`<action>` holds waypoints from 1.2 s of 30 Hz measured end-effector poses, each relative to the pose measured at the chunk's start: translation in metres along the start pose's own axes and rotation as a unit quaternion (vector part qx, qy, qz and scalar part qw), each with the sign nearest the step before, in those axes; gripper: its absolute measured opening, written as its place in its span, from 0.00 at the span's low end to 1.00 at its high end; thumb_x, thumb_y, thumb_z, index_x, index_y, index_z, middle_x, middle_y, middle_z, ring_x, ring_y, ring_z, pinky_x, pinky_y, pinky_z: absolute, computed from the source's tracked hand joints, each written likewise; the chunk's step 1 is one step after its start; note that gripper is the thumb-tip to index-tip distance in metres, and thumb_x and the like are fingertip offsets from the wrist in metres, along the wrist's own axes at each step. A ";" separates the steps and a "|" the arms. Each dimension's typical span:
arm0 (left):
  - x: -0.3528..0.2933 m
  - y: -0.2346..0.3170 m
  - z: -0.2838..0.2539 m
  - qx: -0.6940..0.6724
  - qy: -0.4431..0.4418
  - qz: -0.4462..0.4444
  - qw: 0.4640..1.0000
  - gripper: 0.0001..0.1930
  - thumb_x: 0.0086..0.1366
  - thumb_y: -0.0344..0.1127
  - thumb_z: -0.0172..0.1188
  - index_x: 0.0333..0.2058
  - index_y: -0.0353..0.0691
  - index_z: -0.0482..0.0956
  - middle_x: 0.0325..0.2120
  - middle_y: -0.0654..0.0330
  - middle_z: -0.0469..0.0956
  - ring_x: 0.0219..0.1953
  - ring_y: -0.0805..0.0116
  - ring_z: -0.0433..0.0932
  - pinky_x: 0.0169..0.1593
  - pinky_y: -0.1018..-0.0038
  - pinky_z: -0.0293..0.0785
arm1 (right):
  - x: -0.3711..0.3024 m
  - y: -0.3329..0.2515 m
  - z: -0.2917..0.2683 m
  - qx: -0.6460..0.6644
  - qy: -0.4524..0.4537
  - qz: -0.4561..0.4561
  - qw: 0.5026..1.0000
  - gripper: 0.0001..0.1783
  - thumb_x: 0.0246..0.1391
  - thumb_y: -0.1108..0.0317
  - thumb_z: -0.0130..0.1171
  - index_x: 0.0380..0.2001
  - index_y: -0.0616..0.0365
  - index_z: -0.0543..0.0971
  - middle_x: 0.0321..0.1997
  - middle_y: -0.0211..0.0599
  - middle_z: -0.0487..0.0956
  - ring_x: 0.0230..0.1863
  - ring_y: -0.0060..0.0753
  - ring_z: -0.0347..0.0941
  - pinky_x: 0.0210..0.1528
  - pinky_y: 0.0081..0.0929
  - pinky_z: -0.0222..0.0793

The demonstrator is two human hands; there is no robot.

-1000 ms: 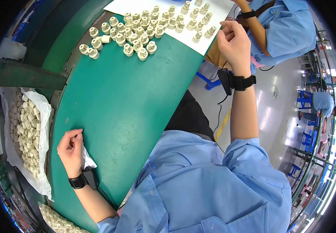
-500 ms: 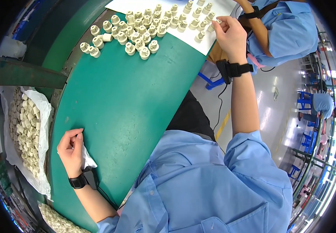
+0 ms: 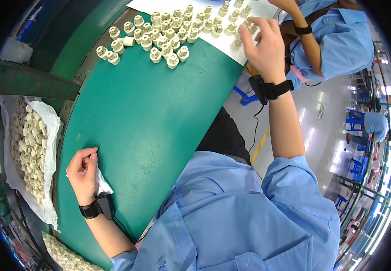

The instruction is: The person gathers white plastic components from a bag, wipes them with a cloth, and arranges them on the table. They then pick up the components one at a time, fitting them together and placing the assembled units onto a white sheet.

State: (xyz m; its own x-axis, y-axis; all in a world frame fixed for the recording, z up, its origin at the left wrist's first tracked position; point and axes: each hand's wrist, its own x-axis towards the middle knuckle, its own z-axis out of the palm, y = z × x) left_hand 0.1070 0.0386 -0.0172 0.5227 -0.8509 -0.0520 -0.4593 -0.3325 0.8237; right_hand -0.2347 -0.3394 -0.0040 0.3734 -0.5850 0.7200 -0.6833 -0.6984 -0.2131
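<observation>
Hidden and cut-off parts at the green table

The right hand (image 3: 263, 43) blurred at its fingers, covering some cream fittings (image 3: 168, 38); whether it gripped one could not be told. The white sheet (image 3: 249, 9) ran off the top edge. The left hand (image 3: 83, 174) hid most of a white cloth (image 3: 103, 186).

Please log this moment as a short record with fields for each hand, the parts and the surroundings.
left hand: left hand rests on the green table, fingers closed on a white cloth
right hand: right hand reaches with spread fingers over the cream parts at the white sheet; whether it holds one is unclear
parts: mostly upright, clustered, some on the sheet, some on bare table
bag: white bag full of similar parts, left of the table
co-worker: blue-sleeved arm at the far edge
</observation>
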 end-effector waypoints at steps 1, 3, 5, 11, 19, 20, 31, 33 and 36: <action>0.000 -0.001 0.000 0.000 0.000 0.003 1.000 0.06 0.67 0.26 0.62 0.41 0.35 0.83 0.23 0.75 0.65 0.26 0.84 0.59 0.30 0.82 0.52 | -0.002 -0.007 0.002 0.000 0.000 0.000 1.000 0.17 0.53 0.60 0.68 0.44 0.57 0.82 0.40 0.40 0.78 0.32 0.33 0.78 0.35 0.28 0.74; 0.001 0.000 0.000 0.001 0.001 0.006 1.000 0.06 0.67 0.26 0.62 0.41 0.34 0.83 0.23 0.75 0.65 0.26 0.84 0.59 0.30 0.82 0.52 | -0.003 -0.018 0.007 -0.010 -0.038 0.001 0.999 0.22 0.52 0.59 0.68 0.48 0.56 0.79 0.44 0.44 0.77 0.35 0.41 0.79 0.38 0.33 0.76; 0.000 0.002 0.001 -0.004 -0.002 -0.003 1.000 0.06 0.67 0.26 0.62 0.41 0.34 0.83 0.23 0.75 0.65 0.26 0.84 0.59 0.30 0.82 0.52 | -0.004 -0.020 0.010 -0.014 -0.056 0.000 0.998 0.24 0.52 0.58 0.68 0.51 0.55 0.78 0.46 0.47 0.76 0.36 0.45 0.79 0.40 0.35 0.77; 0.000 0.002 0.000 -0.002 -0.001 -0.004 1.000 0.06 0.67 0.26 0.62 0.41 0.35 0.83 0.22 0.75 0.65 0.26 0.84 0.59 0.30 0.82 0.52 | -0.008 -0.015 0.026 -0.044 -0.137 0.051 0.988 0.26 0.52 0.59 0.66 0.52 0.56 0.74 0.46 0.51 0.75 0.41 0.55 0.78 0.44 0.41 0.78; 0.001 0.004 -0.001 -0.007 -0.005 0.003 1.000 0.05 0.67 0.26 0.61 0.40 0.35 0.83 0.23 0.75 0.67 0.26 0.84 0.60 0.30 0.82 0.53 | -0.007 0.001 0.042 -0.018 -0.100 0.042 0.994 0.21 0.53 0.63 0.67 0.48 0.58 0.74 0.43 0.52 0.74 0.38 0.56 0.77 0.40 0.45 0.77; 0.003 0.005 -0.001 -0.004 -0.007 0.005 1.000 0.05 0.67 0.26 0.62 0.40 0.35 0.83 0.23 0.75 0.68 0.26 0.84 0.60 0.30 0.82 0.53 | -0.007 0.003 0.041 -0.009 -0.087 0.036 0.995 0.21 0.53 0.63 0.67 0.48 0.58 0.74 0.42 0.52 0.74 0.37 0.56 0.77 0.39 0.45 0.76; 0.003 0.003 0.004 -0.020 0.022 0.017 0.999 0.05 0.64 0.25 0.63 0.38 0.35 0.84 0.20 0.73 0.63 0.23 0.83 0.57 0.27 0.80 0.51 | 0.004 -0.099 -0.032 0.725 -0.314 0.352 0.502 0.17 0.70 0.58 0.50 0.47 0.64 0.73 0.41 0.41 0.77 0.23 0.14 0.67 0.14 0.10 0.55; 0.001 0.005 0.002 -0.005 0.017 0.034 0.999 0.04 0.63 0.25 0.63 0.37 0.35 0.84 0.19 0.72 0.63 0.22 0.82 0.57 0.26 0.80 0.52 | 0.004 -0.125 -0.030 0.746 -0.323 0.373 0.447 0.19 0.71 0.56 0.48 0.47 0.64 0.73 0.41 0.42 0.76 0.22 0.15 0.66 0.13 0.11 0.55; 0.002 0.010 0.002 0.003 0.021 0.043 0.999 0.05 0.63 0.25 0.64 0.37 0.36 0.84 0.19 0.71 0.63 0.22 0.82 0.58 0.26 0.79 0.54 | 0.003 -0.155 -0.022 0.775 -0.342 0.413 0.335 0.22 0.72 0.52 0.44 0.48 0.64 0.72 0.41 0.44 0.75 0.19 0.18 0.64 0.11 0.12 0.55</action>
State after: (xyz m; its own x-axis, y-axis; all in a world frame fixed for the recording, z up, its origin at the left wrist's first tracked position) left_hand 0.1017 0.0329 -0.0104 0.5111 -0.8584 0.0437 -0.5082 -0.2608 0.8208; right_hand -0.1411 -0.2243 0.0458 0.8769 -0.4307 -0.2134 0.2182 0.7523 -0.6216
